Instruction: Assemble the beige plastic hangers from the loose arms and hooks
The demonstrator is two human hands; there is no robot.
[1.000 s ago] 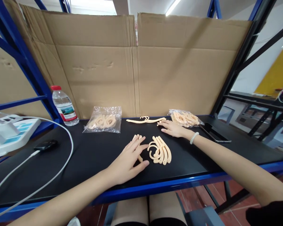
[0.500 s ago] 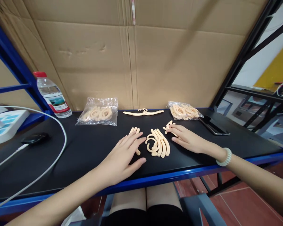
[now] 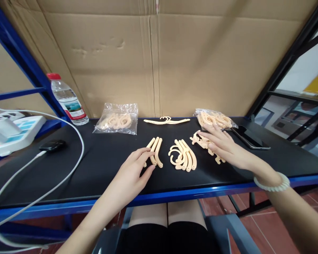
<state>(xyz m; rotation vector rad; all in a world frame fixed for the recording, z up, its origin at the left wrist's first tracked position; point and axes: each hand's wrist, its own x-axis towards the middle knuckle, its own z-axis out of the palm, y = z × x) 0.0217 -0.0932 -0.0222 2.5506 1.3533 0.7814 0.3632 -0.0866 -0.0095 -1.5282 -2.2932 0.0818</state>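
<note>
My left hand rests on the black table with its fingers apart, touching the left group of cream curved bars. In the middle lies a fanned group of cream hook pieces, with neither hand on it. My right hand is spread over a row of small cream parts at the right and partly hides them. Behind the groups lies a cream folding hanger. Neither hand grips anything.
Clear bags of cream parts stand at the back left and back right. A phone lies at the right. At the left are a water bottle, a black device, a white cable and a power strip.
My left hand has drawn back slightly, showing more of the curved bars. My right hand has shifted right and opened wider, and more small parts show beneath it. The camera view has shifted.
</note>
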